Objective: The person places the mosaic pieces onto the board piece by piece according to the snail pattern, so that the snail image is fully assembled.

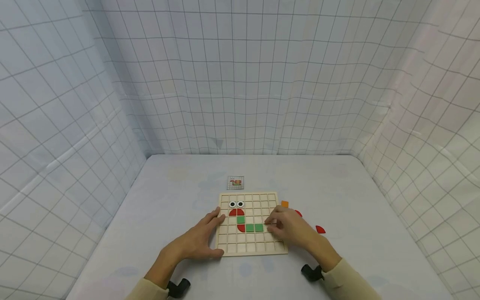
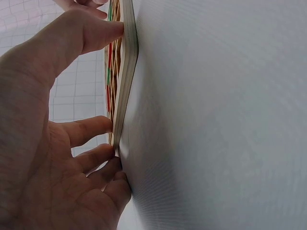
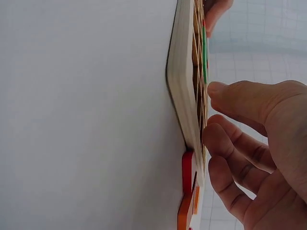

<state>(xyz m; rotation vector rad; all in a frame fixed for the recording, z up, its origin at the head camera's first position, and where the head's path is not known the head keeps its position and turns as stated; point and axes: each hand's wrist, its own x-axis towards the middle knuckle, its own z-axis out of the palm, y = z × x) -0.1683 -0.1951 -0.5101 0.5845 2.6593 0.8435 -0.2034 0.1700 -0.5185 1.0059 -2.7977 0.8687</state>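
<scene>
A wooden grid board (image 1: 232,248) lies on the table. My left hand (image 1: 196,240) rests spread along its left side, the thumb at the near left corner; the left wrist view shows this hand (image 2: 62,139) touching the board's edge (image 2: 125,76). Over the board's right part, my right hand (image 1: 290,227) has bent fingers just right of a row of two green squares (image 1: 258,228). In the right wrist view, nothing shows between thumb and fingers of that hand (image 3: 254,143). Two eye discs (image 1: 240,204), red quarter pieces (image 1: 241,228) and another green square (image 1: 241,219) lie in the grid.
Behind the board lies a small picture card (image 1: 235,182). To the board's right are an orange piece (image 1: 285,204), a red piece (image 1: 298,213) partly behind my right hand, and another red piece (image 1: 320,229). White grid-patterned sheets stand around the table (image 1: 180,183).
</scene>
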